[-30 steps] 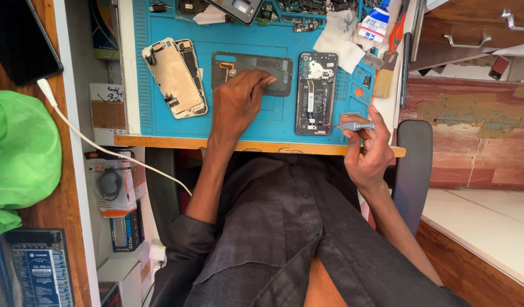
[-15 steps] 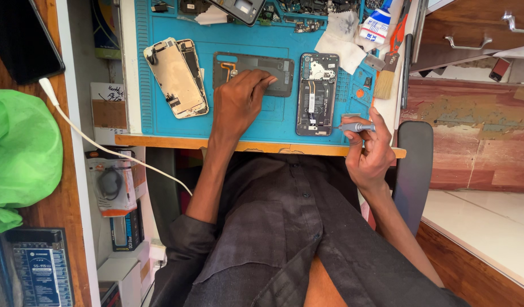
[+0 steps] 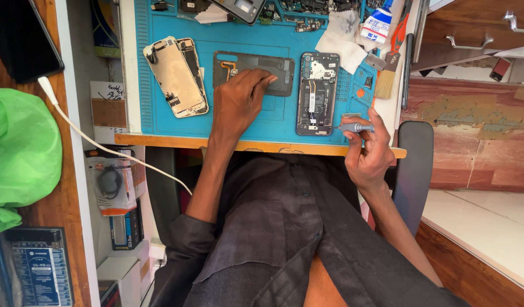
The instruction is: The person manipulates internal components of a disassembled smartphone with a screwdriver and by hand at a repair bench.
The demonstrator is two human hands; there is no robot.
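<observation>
The left hand [image 3: 239, 102] lies palm down on the blue mat [image 3: 273, 116], fingers loosely spread and holding nothing; its fingertips [image 3: 267, 81] press on a dark back cover [image 3: 282, 71] that lies flat on the mat, with a small orange flex strip near the cover's far left corner, just beyond the knuckles. To the left of that hand, well clear of the fingers, an opened pale phone [image 3: 175, 77] lies tilted on the mat. To the right of the fingertips, just beside the cover, an open dark phone [image 3: 317, 94] lies lengthwise with its inner parts showing. The right hand [image 3: 369, 150] hovers at the near right edge of the mat, over the wooden bench edge [image 3: 159, 140]; its fingers are curled shut around a small grey screwdriver [image 3: 353, 127], whose tip points left toward the dark phone's near corner without touching it. Beyond the right hand's fingers a brush [image 3: 387, 79] with an orange handle lies along the mat's right side, next to a white cloth [image 3: 344, 42]. A white cable [image 3: 102, 149] runs off to the left of the bench, past a green bag [image 3: 20, 153].
</observation>
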